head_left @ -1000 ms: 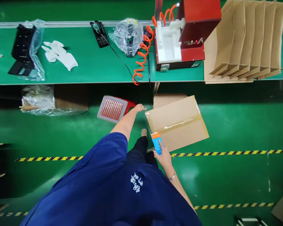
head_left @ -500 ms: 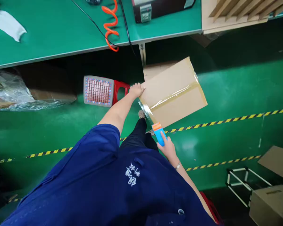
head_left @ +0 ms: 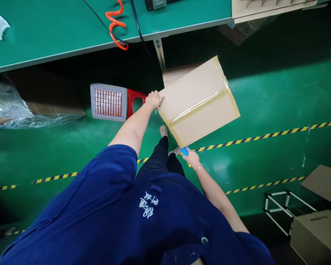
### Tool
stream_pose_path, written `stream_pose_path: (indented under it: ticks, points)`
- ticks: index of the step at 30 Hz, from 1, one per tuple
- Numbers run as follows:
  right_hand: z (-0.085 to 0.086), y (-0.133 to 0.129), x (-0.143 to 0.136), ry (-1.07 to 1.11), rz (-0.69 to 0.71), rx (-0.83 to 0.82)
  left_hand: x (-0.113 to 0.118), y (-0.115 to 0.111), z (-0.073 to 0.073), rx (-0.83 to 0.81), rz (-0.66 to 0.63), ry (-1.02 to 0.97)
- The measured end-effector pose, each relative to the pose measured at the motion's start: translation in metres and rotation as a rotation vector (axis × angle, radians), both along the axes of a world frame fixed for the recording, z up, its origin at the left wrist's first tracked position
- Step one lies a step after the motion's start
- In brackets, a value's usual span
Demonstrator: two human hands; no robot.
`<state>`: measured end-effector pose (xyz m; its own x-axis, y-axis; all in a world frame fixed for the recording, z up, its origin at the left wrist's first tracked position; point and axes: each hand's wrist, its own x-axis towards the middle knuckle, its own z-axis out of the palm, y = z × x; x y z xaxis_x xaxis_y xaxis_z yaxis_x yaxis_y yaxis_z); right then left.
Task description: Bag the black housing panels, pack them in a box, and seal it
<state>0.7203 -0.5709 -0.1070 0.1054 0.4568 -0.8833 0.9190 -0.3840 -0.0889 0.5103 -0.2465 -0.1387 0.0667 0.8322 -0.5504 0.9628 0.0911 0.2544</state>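
Note:
A taped cardboard box [head_left: 193, 94] stands in front of me, with clear tape along its top seam and over its near left edge. My left hand [head_left: 154, 99] grips its far left corner, fingers curled and thumb on the top. Below the box's near corner, my right hand [head_left: 192, 159] is closed around a blue tape dispenser [head_left: 184, 151]. The dispenser's front end is hidden by the box's side, and a bit of yellow shows under my hand.
A red stool [head_left: 131, 101] with a woven-pattern seat stands at left. Beyond is a green workbench [head_left: 57, 36] with a coiled orange hose [head_left: 116, 24]. Another carton [head_left: 179, 73] sits behind the box. Lower right are a white pipe frame [head_left: 278, 209] and a carton [head_left: 317, 228].
My right hand has moved the tape dispenser down beside the box's near side. The strip of tape that stretched out from the left edge now lies against the box.

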Motion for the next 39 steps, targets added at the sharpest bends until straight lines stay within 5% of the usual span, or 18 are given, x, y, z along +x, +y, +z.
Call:
stream_pose_path:
  ticks: [4,8,10,12,14,17,21,29,39]
  points:
    - [-0.006,0.026,0.006,-0.009,-0.103,-0.002,-0.004,0.001,0.006,-0.013,-0.018,-0.003]
    - [0.048,0.004,0.066,-0.041,-0.227,0.049,0.010,-0.002,0.035,0.067,-0.057,-0.063]
    - [0.082,-0.008,0.101,-0.047,-0.286,0.141,0.037,-0.013,0.055,0.083,-0.026,-0.303]
    - [0.108,-0.009,0.133,-0.014,-0.329,0.342,0.078,-0.033,0.075,-0.160,0.142,-0.688]
    - [0.121,0.005,0.161,0.041,-0.310,0.575,0.128,-0.055,0.090,-0.343,0.159,-0.851]
    - [0.114,0.046,0.200,0.142,-0.138,0.785,0.198,-0.077,0.099,-0.545,0.192,-1.034]
    - [0.086,0.104,0.255,0.260,0.097,0.935,0.258,-0.068,0.094,-0.606,0.343,-1.197]
    - [0.074,0.163,0.340,0.381,0.234,0.947,0.322,-0.024,0.089,-0.702,0.539,-1.194]
    - [0.100,0.194,0.364,0.341,0.145,0.737,0.369,-0.006,0.101,-0.507,0.586,-1.097]
